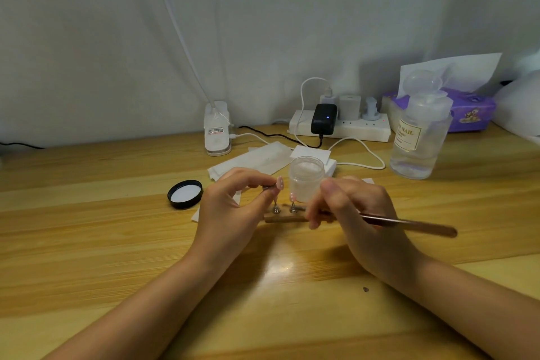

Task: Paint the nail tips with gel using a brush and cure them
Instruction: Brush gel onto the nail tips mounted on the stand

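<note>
A pale wooden desk with lengthwise grain is seen, backed by a grey-white draped cloth. At the rear of the desk a white power strip is set, with a black adapter and other plugs on it; a white lamp base, one purple tissue box and one clear pump bottle are also placed there. White wipes are spread in the middle.

Two hands are counted. One open clear jar is stood upright between them, and its one black lid is laid to the left, inner side up. On a small wooden base two metal stands are seen, one beside the other, each upright.

One pink nail tip is held up, pinched on its holder by the curled thumb and fingers of the left hand; its long axis is kept nearly vertical, tip upward. A second pink tip is carried on the right-hand stand.

One brush is gripped in the curled fingers of the right hand. Its long axis is laid nearly level, the handle end pointed right and slightly toward the person, the bristle end hidden by the fingers.
</note>
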